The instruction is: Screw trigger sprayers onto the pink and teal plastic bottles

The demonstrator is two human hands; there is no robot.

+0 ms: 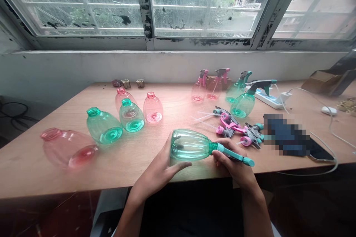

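Observation:
A clear green spray bottle [190, 145] lies sideways above the table's front edge, its neck pointing right. Its base rests against the palm of my left hand [158, 172], whose thumb sticks out below; the other fingers are mostly hidden behind the bottle. At the neck, my right hand [232, 161] has its thumb and fingers closed around the spray head [235, 155], which has a turquoise collar and trigger. The head sits at the bottle's mouth; how tightly it is screwed on I cannot tell. Just beyond my right hand lies a pile of loose pink, turquoise and grey spray heads [236, 127].
Open-topped bottles stand at left, including a pink one [69, 150] and a green one [104, 126]. Bottles with heads fitted, such as a green one [243, 103], stand at the back. A power strip [268, 98], white cable and phone [321, 152] lie at right.

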